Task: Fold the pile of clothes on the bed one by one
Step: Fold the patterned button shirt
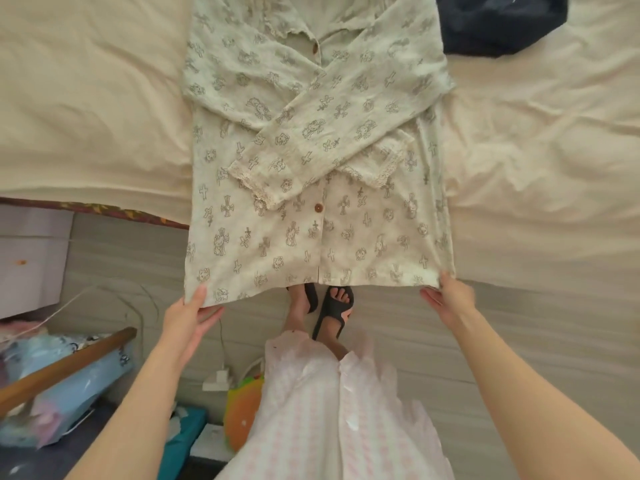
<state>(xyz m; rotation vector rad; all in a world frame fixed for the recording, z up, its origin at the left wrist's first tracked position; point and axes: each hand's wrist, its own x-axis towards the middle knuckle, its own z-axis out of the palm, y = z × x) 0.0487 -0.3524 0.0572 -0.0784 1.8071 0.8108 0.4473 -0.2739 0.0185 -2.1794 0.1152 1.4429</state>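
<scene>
Holding the shirt [311, 150] by its hem, I have one corner in each hand. Only the head view is there to go by. My left hand [188, 315] pinches the near left corner, thumb on top of the cloth and fingers under it. My right hand [450, 299] pinches the near right corner the same way, the thumb laid along the edge.

The shirt lies face up on the bed [86, 98], collar at the far end, buttoned down the front. Both sleeves are already crossed over the chest, their lace cuffs lying near the middle. The lower part hangs past the bed's near edge, above the floor and my feet. A dark garment [498, 26] waits on the bed at the far right, well apart from the shirt; I take it for the next piece of the pile.

I judge the step in hand to be the lengthwise fold of this shirt: the sleeves are in, the body is not yet doubled. The next move calls for lifting both corners together and carrying the hem away from me, over the cuffs and up toward the collar. Both hands should rise level so the hem stays straight, and the cloth should be laid down gently so the crossed sleeves underneath do not slide out of place.
</scene>
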